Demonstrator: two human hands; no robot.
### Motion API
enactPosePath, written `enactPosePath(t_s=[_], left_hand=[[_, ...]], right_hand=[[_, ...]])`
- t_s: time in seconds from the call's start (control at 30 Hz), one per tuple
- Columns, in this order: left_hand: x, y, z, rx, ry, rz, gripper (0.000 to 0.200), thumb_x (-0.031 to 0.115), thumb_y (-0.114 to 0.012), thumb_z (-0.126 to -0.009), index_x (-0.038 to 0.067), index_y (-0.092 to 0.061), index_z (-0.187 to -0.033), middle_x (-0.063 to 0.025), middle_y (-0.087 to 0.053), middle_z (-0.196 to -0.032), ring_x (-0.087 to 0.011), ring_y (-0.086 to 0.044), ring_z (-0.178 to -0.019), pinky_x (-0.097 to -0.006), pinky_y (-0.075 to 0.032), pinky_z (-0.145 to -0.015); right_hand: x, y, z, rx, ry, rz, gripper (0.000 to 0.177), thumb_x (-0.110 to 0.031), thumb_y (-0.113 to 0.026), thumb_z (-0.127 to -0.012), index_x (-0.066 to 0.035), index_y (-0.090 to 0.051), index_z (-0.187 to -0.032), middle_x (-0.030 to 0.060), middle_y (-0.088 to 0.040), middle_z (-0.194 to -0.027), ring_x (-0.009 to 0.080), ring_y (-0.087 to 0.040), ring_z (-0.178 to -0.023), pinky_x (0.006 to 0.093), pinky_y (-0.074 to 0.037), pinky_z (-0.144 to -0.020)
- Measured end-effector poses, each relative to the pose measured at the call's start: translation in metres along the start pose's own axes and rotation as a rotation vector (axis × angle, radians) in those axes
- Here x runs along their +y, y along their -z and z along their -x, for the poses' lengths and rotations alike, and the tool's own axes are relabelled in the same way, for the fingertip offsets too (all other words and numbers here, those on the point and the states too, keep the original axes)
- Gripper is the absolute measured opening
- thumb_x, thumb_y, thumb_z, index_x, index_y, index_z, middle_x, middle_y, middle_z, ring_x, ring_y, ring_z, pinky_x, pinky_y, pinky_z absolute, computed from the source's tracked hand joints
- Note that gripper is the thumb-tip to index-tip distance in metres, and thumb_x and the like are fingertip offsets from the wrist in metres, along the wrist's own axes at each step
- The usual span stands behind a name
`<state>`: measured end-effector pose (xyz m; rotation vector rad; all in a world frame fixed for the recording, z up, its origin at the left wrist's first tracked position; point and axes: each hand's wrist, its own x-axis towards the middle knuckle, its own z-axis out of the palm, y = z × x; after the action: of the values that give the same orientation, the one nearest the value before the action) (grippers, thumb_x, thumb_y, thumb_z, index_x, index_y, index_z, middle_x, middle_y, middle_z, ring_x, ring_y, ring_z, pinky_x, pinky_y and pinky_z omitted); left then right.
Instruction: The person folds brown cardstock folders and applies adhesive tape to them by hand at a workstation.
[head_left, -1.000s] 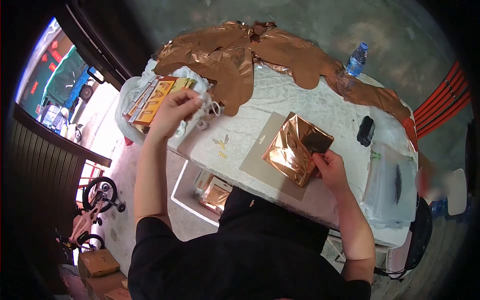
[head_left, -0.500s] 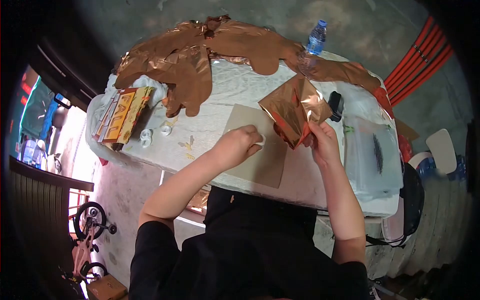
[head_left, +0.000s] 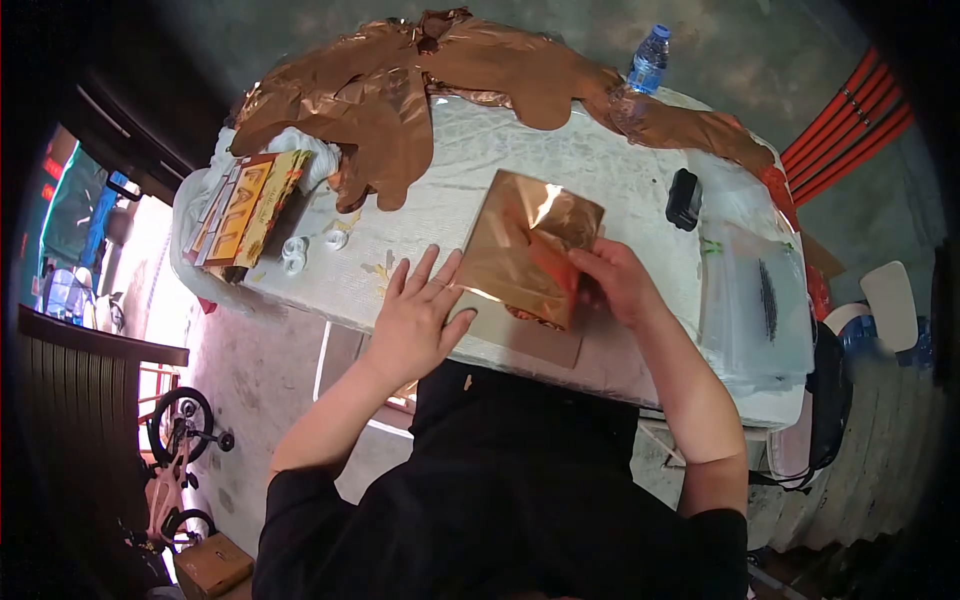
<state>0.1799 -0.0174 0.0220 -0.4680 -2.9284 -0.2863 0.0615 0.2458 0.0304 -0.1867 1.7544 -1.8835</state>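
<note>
Bare concrete floor runs under everything, with a pink bicycle parked off to the left. On the white-covered table, the left end carries a leaning bundle of printed cards, then two small white rolls. Brown foil film sprawls along the far edge.

Next comes the person's left hand, palm down with fingers fanned out and nothing visible in its grasp. Its fingertips sit right by the lower left corner of a folded copper foil sheet; whether they touch it, I can't tell. That sheet lies at mid-table, over much of a grey board. At its right edge the right hand pinches it between thumb and fingers.

Farther right are a small black object, a water bottle and clear plastic sleeves.

To my mind, thin foil like this could crease or tear if the pinch tugs at one edge, or slip askew on the board if nothing steadies the opposite side.

As for writing, the cards read "FALL" in big letters; the bottle's blue label is too small to make out.
</note>
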Motion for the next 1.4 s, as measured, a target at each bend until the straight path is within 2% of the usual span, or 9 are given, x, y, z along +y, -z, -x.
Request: enactPosePath(t_s=[0.47,0.53,0.7,1.03,1.1,1.13,1.2,1.3,1.4], left_hand=[[0.006,0.020,-0.024,0.082,0.107,0.551,0.041,0.016,-0.071,-0.078,-0.004,-0.061,-0.113,-0.0207,-0.060,-0.122,-0.0365,-0.051,-0.122,-0.0430,-0.042,-0.100],[0.004,0.009,-0.045,0.242,-0.145,0.506,0.035,0.014,-0.071,-0.078,-0.003,-0.063,-0.108,-0.0205,-0.060,-0.121,-0.0372,-0.053,-0.118,-0.0399,-0.046,-0.095],[0.009,-0.013,-0.077,-0.117,-0.301,0.360,0.061,0.030,-0.062,-0.088,0.010,-0.042,-0.142,-0.0186,-0.031,-0.152,-0.0359,-0.026,-0.142,-0.0505,-0.022,-0.114],[0.014,-0.016,-0.075,-0.127,-0.300,0.230,0.063,0.037,-0.058,-0.091,0.013,-0.038,-0.145,-0.0166,-0.030,-0.153,-0.0329,-0.024,-0.143,-0.0503,-0.019,-0.115],[0.014,-0.017,-0.074,-0.117,-0.303,0.226,0.063,0.039,-0.057,-0.091,0.014,-0.038,-0.146,-0.0165,-0.032,-0.152,-0.0327,-0.024,-0.143,-0.0499,-0.018,-0.115],[0.015,-0.017,-0.074,-0.118,-0.300,0.225,0.063,0.039,-0.057,-0.091,0.014,-0.038,-0.146,-0.0165,-0.032,-0.152,-0.0327,-0.024,-0.143,-0.0499,-0.018,-0.115],[0.016,-0.016,-0.075,-0.112,-0.301,0.232,0.064,0.041,-0.057,-0.091,0.014,-0.038,-0.146,-0.0169,-0.033,-0.151,-0.0332,-0.024,-0.143,-0.0498,-0.017,-0.115],[0.018,-0.016,-0.075,-0.115,-0.289,0.232,0.065,0.041,-0.058,-0.090,0.013,-0.039,-0.145,-0.0175,-0.033,-0.151,-0.0336,-0.025,-0.142,-0.0501,-0.018,-0.115],[0.020,-0.012,-0.075,-0.114,-0.276,0.246,0.067,0.041,-0.060,-0.089,0.011,-0.039,-0.145,-0.0179,-0.033,-0.151,-0.0336,-0.024,-0.143,-0.0497,-0.018,-0.115]], right_hand=[[-0.014,0.015,0.010,-0.067,-0.291,0.345,0.020,-0.021,-0.055,-0.094,-0.003,-0.062,-0.092,0.0074,-0.067,-0.072,0.0130,-0.060,-0.048,0.0209,-0.034,-0.036],[-0.015,0.013,0.007,-0.079,-0.309,0.349,0.020,-0.021,-0.055,-0.094,-0.003,-0.062,-0.092,0.0080,-0.068,-0.073,0.0135,-0.061,-0.048,0.0207,-0.034,-0.036],[-0.015,0.012,0.004,-0.078,-0.352,0.372,0.023,-0.023,-0.056,-0.093,-0.001,-0.061,-0.090,0.0109,-0.069,-0.074,0.0157,-0.063,-0.049,0.0215,-0.034,-0.035],[-0.030,0.004,0.014,-0.018,-0.350,0.762,0.026,-0.026,-0.059,-0.091,-0.001,-0.058,-0.093,0.0088,-0.065,-0.064,0.0210,-0.064,-0.050,0.0304,-0.044,-0.040],[-0.026,-0.001,0.024,0.295,0.161,1.349,0.029,-0.029,-0.064,-0.088,-0.001,-0.059,-0.095,0.0123,-0.068,-0.083,0.0286,-0.069,-0.077,0.0400,-0.052,-0.062],[-0.023,-0.003,0.025,0.292,0.162,1.348,0.029,-0.029,-0.064,-0.088,-0.001,-0.059,-0.095,0.0123,-0.068,-0.083,0.0286,-0.069,-0.077,0.0400,-0.052,-0.062],[-0.012,-0.008,0.022,0.184,0.674,1.410,0.044,-0.032,-0.066,-0.085,0.001,-0.057,-0.113,0.0182,-0.059,-0.122,0.0357,-0.053,-0.120,0.0479,-0.042,-0.098],[0.010,-0.012,0.016,0.044,0.589,1.397,0.065,-0.037,-0.063,-0.086,0.004,-0.045,-0.132,0.0220,-0.033,-0.147,0.0368,-0.027,-0.140,0.0493,-0.022,-0.114],[0.012,-0.006,0.016,0.000,0.493,1.495,0.079,-0.044,-0.060,-0.088,0.006,-0.032,-0.142,0.0245,-0.028,-0.150,0.0371,-0.021,-0.143,0.0482,-0.016,-0.117]])
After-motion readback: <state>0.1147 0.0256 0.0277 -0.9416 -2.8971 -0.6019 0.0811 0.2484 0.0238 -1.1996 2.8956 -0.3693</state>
